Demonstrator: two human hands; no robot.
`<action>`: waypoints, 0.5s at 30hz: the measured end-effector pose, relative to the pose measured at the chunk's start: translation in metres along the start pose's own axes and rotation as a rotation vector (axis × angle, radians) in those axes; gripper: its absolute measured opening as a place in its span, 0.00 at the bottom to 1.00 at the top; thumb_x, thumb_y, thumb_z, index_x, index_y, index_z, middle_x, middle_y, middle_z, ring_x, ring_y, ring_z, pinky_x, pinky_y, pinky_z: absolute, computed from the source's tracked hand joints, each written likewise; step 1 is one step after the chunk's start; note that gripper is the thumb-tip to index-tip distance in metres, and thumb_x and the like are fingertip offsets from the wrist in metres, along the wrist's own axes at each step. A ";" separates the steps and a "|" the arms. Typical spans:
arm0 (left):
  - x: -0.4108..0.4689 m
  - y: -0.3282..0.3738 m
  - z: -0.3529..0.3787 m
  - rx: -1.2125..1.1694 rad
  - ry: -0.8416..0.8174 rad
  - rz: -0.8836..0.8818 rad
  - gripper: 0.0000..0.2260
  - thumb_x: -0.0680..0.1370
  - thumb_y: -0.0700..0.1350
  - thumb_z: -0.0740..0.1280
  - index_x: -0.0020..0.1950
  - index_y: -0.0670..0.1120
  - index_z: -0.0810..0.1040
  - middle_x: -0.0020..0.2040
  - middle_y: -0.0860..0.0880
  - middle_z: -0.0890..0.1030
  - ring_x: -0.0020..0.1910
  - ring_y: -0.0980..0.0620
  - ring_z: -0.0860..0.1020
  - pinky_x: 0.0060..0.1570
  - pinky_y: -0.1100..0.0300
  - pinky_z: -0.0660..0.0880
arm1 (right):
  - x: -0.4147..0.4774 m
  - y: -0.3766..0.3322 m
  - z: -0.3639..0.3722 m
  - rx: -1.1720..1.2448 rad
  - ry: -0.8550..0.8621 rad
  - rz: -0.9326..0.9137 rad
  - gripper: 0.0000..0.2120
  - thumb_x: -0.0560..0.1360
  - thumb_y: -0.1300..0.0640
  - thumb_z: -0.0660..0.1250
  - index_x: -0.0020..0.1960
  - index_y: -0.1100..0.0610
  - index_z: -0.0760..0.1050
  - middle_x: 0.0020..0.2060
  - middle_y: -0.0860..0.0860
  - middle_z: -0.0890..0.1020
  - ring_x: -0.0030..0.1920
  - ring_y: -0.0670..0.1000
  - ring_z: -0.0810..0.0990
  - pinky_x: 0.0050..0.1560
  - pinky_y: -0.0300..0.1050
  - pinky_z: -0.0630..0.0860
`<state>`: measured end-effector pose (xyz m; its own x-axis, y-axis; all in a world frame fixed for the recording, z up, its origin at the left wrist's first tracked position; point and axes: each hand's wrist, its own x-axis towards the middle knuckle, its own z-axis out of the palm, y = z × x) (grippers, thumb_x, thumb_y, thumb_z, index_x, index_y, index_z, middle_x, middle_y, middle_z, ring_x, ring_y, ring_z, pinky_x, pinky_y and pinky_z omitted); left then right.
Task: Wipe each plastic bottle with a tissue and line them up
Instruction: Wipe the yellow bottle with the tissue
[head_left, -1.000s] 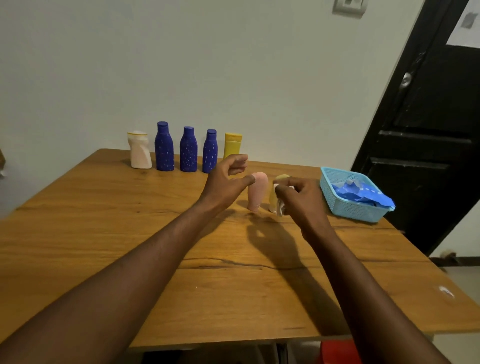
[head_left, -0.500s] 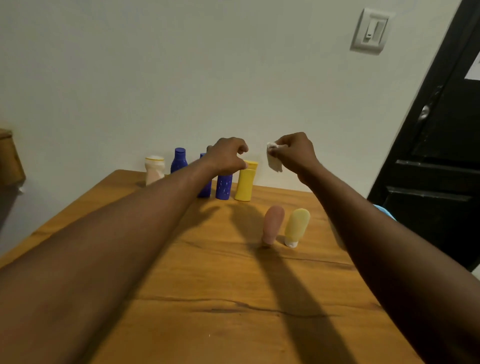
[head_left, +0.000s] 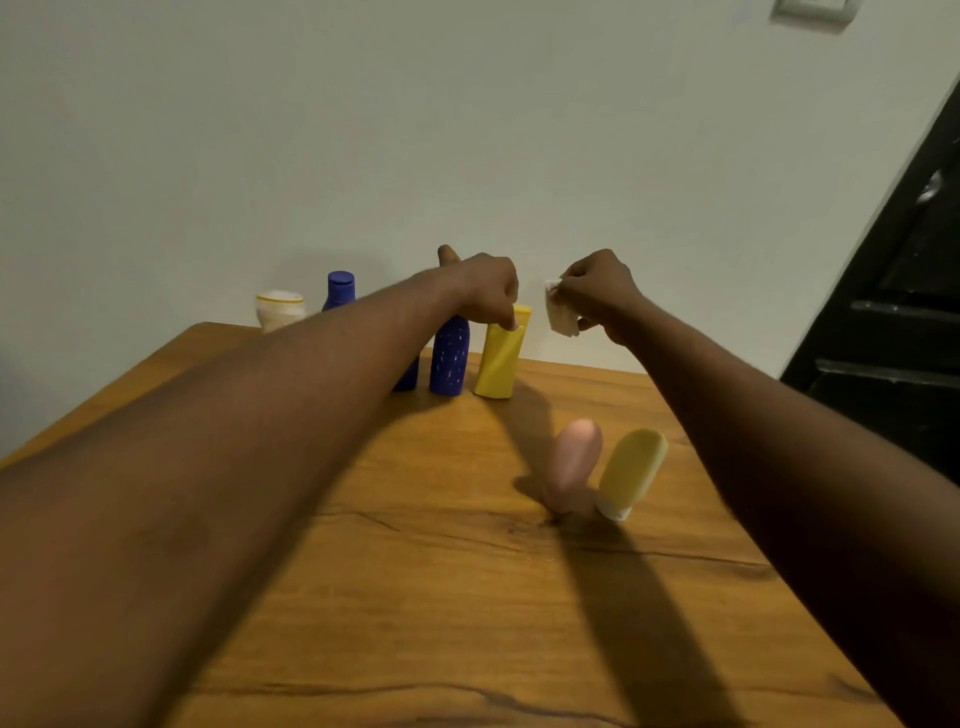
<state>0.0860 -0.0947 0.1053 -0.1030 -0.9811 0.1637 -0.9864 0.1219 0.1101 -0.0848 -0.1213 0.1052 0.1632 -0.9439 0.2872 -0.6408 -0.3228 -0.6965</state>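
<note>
Left hand (head_left: 488, 291) outstretched, grip pinching top of tilted yellow bottle (head_left: 500, 358); right hand (head_left: 597, 293) raised, grip clamped on tissue (head_left: 558, 314)

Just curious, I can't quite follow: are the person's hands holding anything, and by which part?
The right hand pinches a crumpled white tissue by its upper edge. The left hand pinches the tilted yellow plastic bottle near its cap.

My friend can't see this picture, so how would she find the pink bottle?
Look at the wooden table. Near its middle, in front of the row of bottles by the wall, two small bottles stand side by side. The pink bottle is the left one, with a rounded top; the pale yellow bottle beside it has a flat top and white cap.
</note>
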 end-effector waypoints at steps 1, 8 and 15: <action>0.000 0.001 0.001 -0.002 0.010 0.001 0.18 0.78 0.56 0.71 0.65 0.48 0.80 0.61 0.51 0.82 0.63 0.48 0.76 0.63 0.42 0.59 | 0.000 0.001 0.000 0.005 -0.004 0.007 0.09 0.77 0.63 0.66 0.53 0.66 0.81 0.48 0.59 0.81 0.47 0.61 0.81 0.44 0.55 0.85; -0.025 0.008 -0.010 -0.073 0.045 -0.021 0.11 0.77 0.51 0.72 0.57 0.49 0.84 0.55 0.52 0.84 0.59 0.49 0.77 0.60 0.44 0.59 | -0.022 -0.009 -0.012 0.056 0.001 -0.011 0.08 0.78 0.62 0.67 0.51 0.65 0.80 0.50 0.58 0.81 0.50 0.61 0.81 0.47 0.57 0.85; -0.090 0.020 -0.059 -0.228 0.089 -0.059 0.12 0.75 0.52 0.74 0.55 0.47 0.86 0.56 0.53 0.84 0.58 0.49 0.78 0.61 0.44 0.65 | -0.075 -0.050 -0.037 0.110 0.064 -0.119 0.09 0.78 0.58 0.68 0.48 0.65 0.81 0.49 0.57 0.83 0.48 0.59 0.82 0.45 0.57 0.85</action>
<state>0.0826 0.0044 0.1504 -0.0246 -0.9717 0.2348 -0.9349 0.1055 0.3388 -0.0929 -0.0315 0.1431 0.1825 -0.8932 0.4109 -0.5330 -0.4411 -0.7220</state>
